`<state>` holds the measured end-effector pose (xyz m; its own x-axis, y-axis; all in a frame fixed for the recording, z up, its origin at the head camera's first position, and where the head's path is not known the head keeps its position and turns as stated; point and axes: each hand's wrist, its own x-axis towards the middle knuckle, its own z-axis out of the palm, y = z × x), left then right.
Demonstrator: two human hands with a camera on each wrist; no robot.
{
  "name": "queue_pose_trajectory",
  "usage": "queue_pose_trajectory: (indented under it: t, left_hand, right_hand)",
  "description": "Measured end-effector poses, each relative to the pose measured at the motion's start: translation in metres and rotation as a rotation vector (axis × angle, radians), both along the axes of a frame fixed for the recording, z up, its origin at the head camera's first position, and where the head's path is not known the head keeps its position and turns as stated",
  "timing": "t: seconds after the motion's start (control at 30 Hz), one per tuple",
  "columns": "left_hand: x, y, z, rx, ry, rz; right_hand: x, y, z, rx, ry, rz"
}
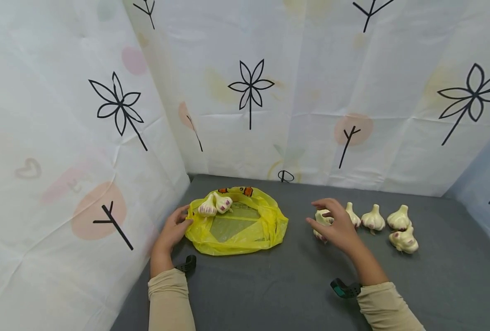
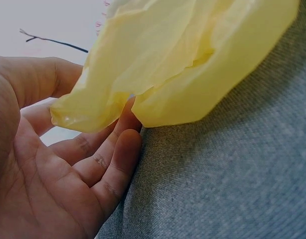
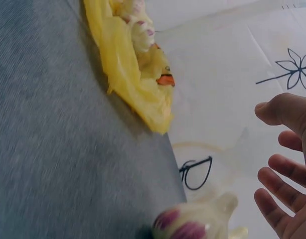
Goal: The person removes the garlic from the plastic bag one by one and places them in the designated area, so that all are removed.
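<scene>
A yellow plastic bag [image 1: 236, 248] lies spread on the table with its mouth facing up. Two garlic bulbs [image 1: 214, 205] rest together at its left inner side. My left hand [image 1: 174, 230] touches the left edge of the bag, thumb and forefinger apart; in the left wrist view the plastic hides part of the fingers. On the other side, my right hand [image 1: 336, 225] hovers with spread fingers over garlic [image 1: 321, 219] and grips nothing. A purple-streaked bulb [image 3: 193, 221] sits below that hand in the right wrist view.
More garlic bulbs stand right of the right hand: one bulb [image 1: 373, 219] in the row, and a pair with the nearer bulb [image 1: 404, 240] in front. The grey table [image 1: 270, 289] meets a white patterned cloth [image 1: 311, 151] behind and at the sides.
</scene>
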<state>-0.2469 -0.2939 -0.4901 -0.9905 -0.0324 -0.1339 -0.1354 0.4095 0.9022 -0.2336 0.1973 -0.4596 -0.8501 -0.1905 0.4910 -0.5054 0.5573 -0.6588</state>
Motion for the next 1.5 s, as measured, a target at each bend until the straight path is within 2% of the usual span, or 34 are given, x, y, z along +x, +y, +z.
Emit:
queue_pose_trajectory:
  t: [0.17, 0.3, 0.67, 0.87, 1.5]
  left_hand:
    - [-0.002, -0.002, -0.004, -0.015, 0.015, 0.005]
    - [-0.002, -0.002, -0.005, -0.025, 0.009, 0.01]
    - [-0.004, -0.005, -0.01, -0.027, 0.009, 0.006]
    - [-0.003, -0.005, -0.011, -0.033, 0.012, 0.013]
    - [-0.002, -0.002, -0.003, -0.031, 0.015, 0.004]
  right_hand:
    - [-0.006, -0.012, 0.004, -0.007, 0.064, 0.024]
    - [-0.009, -0.022, 0.005, -0.016, 0.073, 0.045]
    - [-0.019, -0.046, 0.008, -0.085, -0.022, 0.116]
    - [-0.025, -0.06, 0.007, -0.117, -0.041, 0.144]
    - [-0.037, -0.102, 0.008, -0.154, -0.152, 0.216]
